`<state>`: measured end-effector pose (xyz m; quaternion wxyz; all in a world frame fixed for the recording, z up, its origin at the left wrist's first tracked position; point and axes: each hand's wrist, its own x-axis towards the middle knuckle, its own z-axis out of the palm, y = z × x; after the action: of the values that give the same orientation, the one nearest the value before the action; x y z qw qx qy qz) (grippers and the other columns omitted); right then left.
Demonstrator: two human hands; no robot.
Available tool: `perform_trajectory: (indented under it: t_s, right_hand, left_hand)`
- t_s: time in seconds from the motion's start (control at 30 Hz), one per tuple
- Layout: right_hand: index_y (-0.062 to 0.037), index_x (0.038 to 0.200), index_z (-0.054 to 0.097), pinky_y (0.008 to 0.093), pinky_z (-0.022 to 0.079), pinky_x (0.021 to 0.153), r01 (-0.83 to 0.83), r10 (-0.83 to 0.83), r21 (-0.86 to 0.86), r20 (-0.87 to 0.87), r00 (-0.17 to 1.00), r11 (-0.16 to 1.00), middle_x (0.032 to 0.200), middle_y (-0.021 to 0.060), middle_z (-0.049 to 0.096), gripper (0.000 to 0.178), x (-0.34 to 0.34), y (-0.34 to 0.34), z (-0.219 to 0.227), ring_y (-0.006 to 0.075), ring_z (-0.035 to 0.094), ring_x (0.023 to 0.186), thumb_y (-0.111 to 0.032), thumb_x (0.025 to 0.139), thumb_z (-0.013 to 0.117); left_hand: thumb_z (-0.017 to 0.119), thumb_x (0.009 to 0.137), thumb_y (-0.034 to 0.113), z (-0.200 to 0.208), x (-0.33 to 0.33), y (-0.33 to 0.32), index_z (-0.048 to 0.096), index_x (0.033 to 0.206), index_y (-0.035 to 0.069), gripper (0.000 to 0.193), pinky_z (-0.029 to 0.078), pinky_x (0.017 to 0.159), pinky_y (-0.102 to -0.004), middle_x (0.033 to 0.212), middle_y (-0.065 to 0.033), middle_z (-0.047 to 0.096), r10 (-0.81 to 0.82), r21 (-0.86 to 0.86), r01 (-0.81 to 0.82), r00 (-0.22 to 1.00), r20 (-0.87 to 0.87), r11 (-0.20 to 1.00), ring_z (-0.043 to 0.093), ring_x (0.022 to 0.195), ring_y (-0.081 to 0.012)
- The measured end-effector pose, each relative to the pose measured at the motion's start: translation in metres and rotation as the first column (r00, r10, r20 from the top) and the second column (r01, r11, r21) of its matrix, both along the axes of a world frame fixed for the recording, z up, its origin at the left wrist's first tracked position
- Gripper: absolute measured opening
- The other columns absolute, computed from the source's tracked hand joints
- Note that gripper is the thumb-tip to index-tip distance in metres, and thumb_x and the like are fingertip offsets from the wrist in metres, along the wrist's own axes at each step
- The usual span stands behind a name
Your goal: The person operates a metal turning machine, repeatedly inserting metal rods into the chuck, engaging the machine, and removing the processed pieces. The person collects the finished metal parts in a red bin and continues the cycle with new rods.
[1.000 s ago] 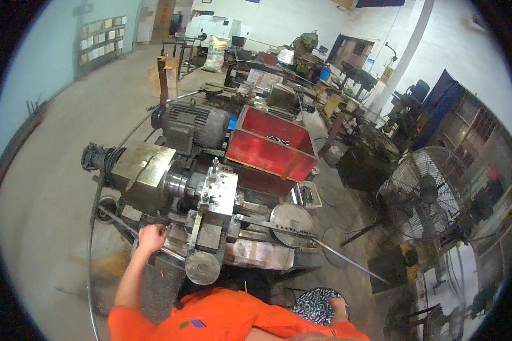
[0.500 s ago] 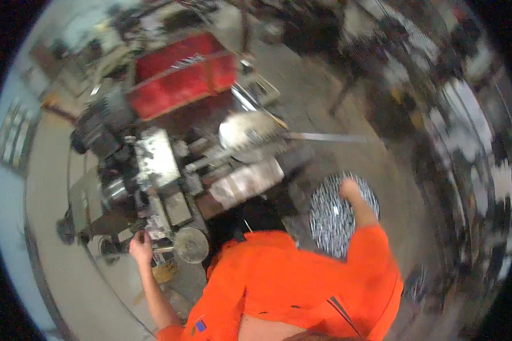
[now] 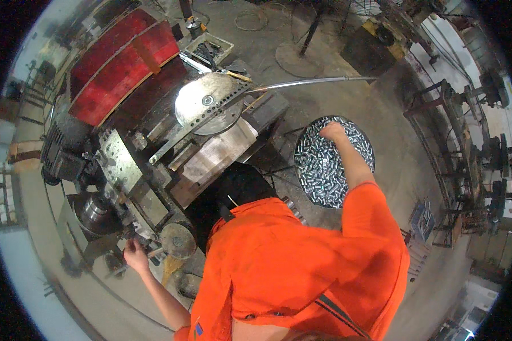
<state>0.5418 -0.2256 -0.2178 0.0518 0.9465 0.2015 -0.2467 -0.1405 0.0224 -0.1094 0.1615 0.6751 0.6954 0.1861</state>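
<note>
My left hand point(image 3: 135, 254) is at the lathe-like machine, its fingers curled together beside a small dark part and a short handle. What they hold is too small to make out. Close by are a round handwheel point(image 3: 177, 240) and a shiny metal cylinder like a chuck point(image 3: 98, 211). On the right, my right hand point(image 3: 333, 132) reaches into a round basin heaped with small shiny metal cylinders point(image 3: 324, 170). Its fingers are bent down against these pieces, and their tips are hidden. Both forearms come out of orange sleeves.
A round metal disc point(image 3: 194, 101) with a perforated bar lies on the bench, and a long rod point(image 3: 318, 82) juts right from it. Behind stand a red bin point(image 3: 125, 62) and a small tray point(image 3: 224, 50) of tools. Metal racks point(image 3: 438, 113) line the right side.
The view has turned and sharpened, so the machine and basin sit differently in the picture. My right hand stays over the metal pieces in the basin; my left stays beside the machine's handle.
</note>
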Motion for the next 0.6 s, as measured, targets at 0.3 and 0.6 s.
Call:
perform_trajectory:
  t_s: [0.3, 0.6]
  right_hand:
    - [-0.0084, 0.067, 0.066, 0.0326, 0.048, 0.074, -0.307, 0.278, 0.820, 0.188, 0.942, 0.483, 0.070, 0.0092, 0.063, 0.014, -0.020, -0.039, -0.027, 0.0247, 0.060, 0.079, -0.006, 0.060, 0.054]
    - [-0.0044, 0.087, 0.065, 0.0348, 0.044, 0.082, -0.173, 0.822, 0.972, 0.225, 0.522, -0.157, 0.105, 0.0148, 0.056, 0.038, -0.252, 0.120, 0.167, 0.0287, 0.055, 0.094, -0.008, 0.049, 0.059]
  left_hand:
    - [0.059, 0.082, 0.017, 0.017, -0.002, 0.006, 0.062, 0.091, -0.003, 0.022, 0.043, 0.063, -0.0288, 0.076, -0.0079, 0.062, -0.219, -0.069, 0.230, 0.966, 0.134, 0.971, 0.056, 0.069, -0.0131]
    - [0.057, 0.083, 0.018, 0.107, 0.144, -0.024, 0.061, 0.096, -0.004, 0.025, 0.046, 0.069, -0.0275, 0.079, -0.0075, 0.065, -0.448, -0.005, 0.489, 0.803, 0.394, 0.872, 0.060, 0.072, -0.0128]
